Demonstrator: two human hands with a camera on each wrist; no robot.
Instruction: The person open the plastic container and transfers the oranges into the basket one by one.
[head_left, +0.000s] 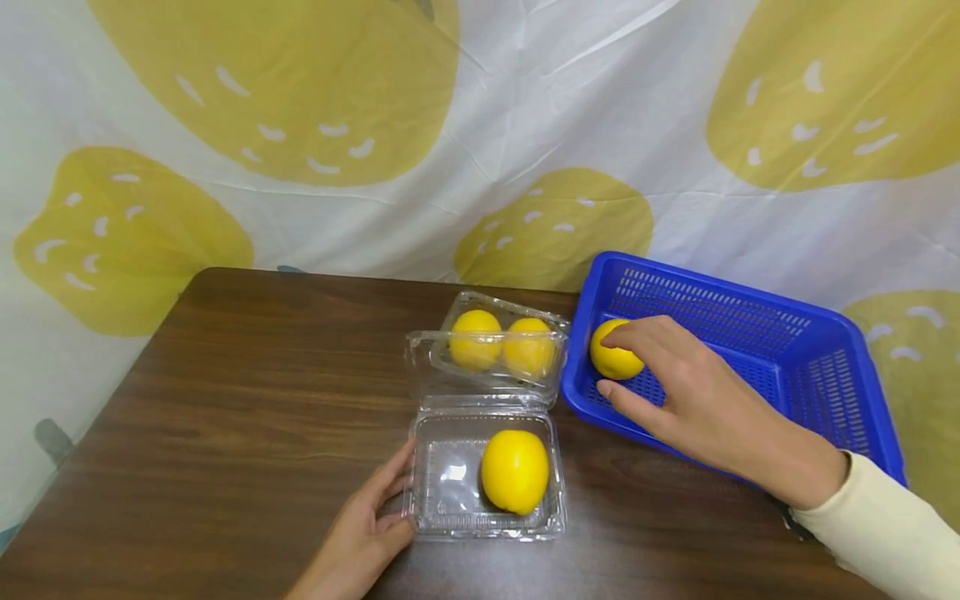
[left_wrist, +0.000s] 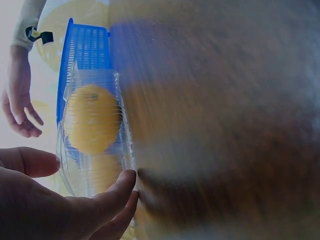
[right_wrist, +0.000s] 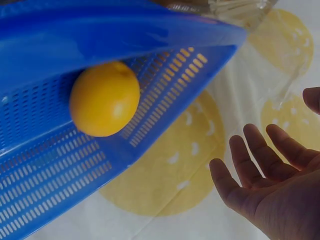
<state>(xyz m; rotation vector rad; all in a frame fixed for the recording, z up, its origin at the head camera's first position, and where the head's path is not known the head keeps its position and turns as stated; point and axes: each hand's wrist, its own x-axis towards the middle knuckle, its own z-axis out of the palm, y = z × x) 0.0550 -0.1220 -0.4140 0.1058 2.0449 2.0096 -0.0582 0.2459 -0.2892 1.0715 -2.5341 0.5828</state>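
Note:
A clear plastic clamshell box [head_left: 450, 508] lies with its lid raised at the back, one yellow lemon [head_left: 515, 472] in its right half. My left hand [head_left: 367, 517] grips the box's left side; in the left wrist view, the thumb [left_wrist: 40, 162] is at the rim and the fingertips [left_wrist: 127, 179] are low on the wall. Over the blue basket [head_left: 870, 375] hovers my right hand [head_left: 697, 392], fingers spread and holding nothing. Just beyond its fingertips, another lemon [head_left: 617, 350] sits in the basket's left end. The right wrist view shows this hand apart from that lemon [right_wrist: 104, 99].
Behind the open box stands a second clear box [head_left: 465, 302] with two lemons [head_left: 475, 337] in it, close to the basket's left wall. The brown wooden table [head_left: 262, 417] extends to the left. A white cloth [head_left: 337, 225] with a yellow lemon print hangs behind.

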